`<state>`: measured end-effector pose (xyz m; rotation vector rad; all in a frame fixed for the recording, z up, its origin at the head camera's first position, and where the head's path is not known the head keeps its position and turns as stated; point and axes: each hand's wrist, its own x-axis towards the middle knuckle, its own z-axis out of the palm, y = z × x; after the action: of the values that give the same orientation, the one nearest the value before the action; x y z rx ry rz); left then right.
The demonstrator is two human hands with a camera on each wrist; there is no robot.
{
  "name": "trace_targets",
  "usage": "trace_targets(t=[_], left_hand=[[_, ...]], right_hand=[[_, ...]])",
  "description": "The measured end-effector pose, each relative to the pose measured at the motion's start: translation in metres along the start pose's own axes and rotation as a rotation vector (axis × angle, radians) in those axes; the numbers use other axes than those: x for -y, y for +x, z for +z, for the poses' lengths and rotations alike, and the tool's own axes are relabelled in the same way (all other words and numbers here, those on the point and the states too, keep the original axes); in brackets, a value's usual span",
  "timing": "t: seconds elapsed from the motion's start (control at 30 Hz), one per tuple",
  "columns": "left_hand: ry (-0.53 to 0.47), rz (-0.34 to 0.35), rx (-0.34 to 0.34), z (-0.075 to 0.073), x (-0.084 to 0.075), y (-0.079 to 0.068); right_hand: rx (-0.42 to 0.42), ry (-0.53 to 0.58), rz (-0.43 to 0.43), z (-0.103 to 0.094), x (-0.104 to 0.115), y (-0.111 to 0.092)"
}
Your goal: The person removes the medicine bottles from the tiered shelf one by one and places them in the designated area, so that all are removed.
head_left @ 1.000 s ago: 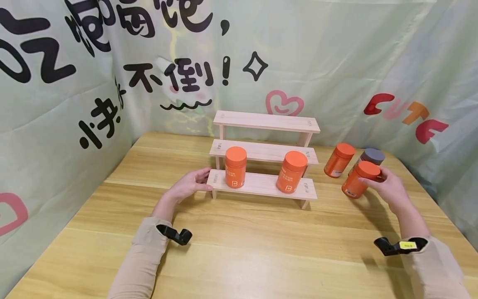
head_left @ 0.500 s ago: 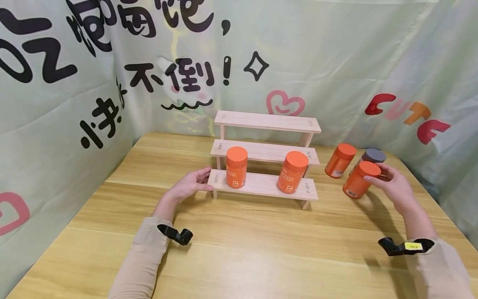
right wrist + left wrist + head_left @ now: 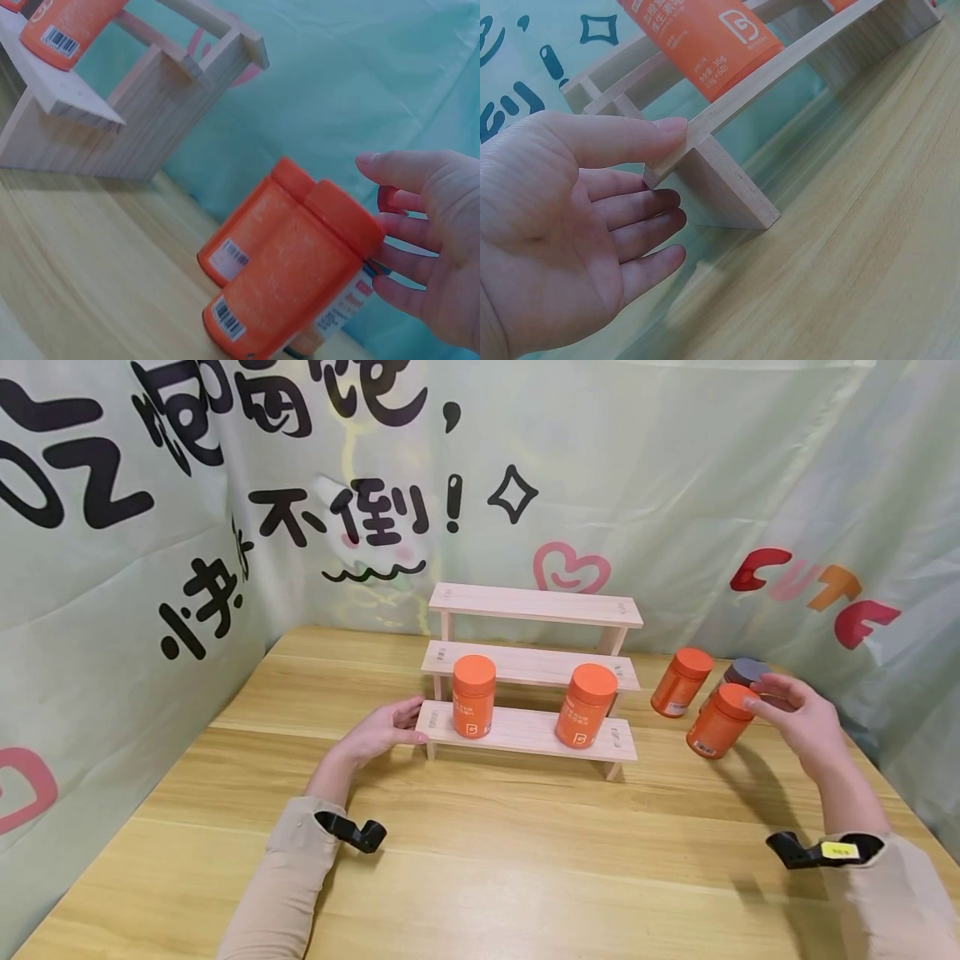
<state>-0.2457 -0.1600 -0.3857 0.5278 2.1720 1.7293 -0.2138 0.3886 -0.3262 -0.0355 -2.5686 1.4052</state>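
Note:
In the head view, a three-tier wooden shelf (image 3: 528, 664) stands at the table's middle, with two orange-lidded jars, one left (image 3: 473, 697) and one right (image 3: 586, 708), on its lowest step. My left hand (image 3: 562, 217) holds the left end of that step lightly, thumb on the board's edge and index finger behind it; the other fingers are loose. Beside the front orange jar (image 3: 720, 722) on the right is my right hand (image 3: 802, 718), fingers relaxed, holding nothing. The right wrist view shows its fingertips close to that jar's lid (image 3: 345, 217); contact is unclear.
Behind the front jar stand another orange jar (image 3: 681, 683) and a grey-lidded jar (image 3: 748, 672), partly hidden. A printed cloth (image 3: 660, 485) hangs behind and beside the wooden table (image 3: 480, 860). The shelf's upper two steps bear nothing.
My right hand has let go of the front orange jar, drawing back to the right with its fingers spreading. The left hand stays at the shelf's end.

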Motion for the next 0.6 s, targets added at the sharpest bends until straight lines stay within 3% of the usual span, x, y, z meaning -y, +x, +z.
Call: trace_targets(t=[0.33, 0.6], left_hand=[[0.023, 0.013, 0.002, -0.001, 0.001, 0.0], [0.028, 0.01, -0.002, -0.001, 0.001, 0.0]], right_hand=[[0.019, -0.063, -0.016, 0.004, 0.03, 0.003], [0.083, 0.029, -0.095, 0.019, 0.052, 0.004]])
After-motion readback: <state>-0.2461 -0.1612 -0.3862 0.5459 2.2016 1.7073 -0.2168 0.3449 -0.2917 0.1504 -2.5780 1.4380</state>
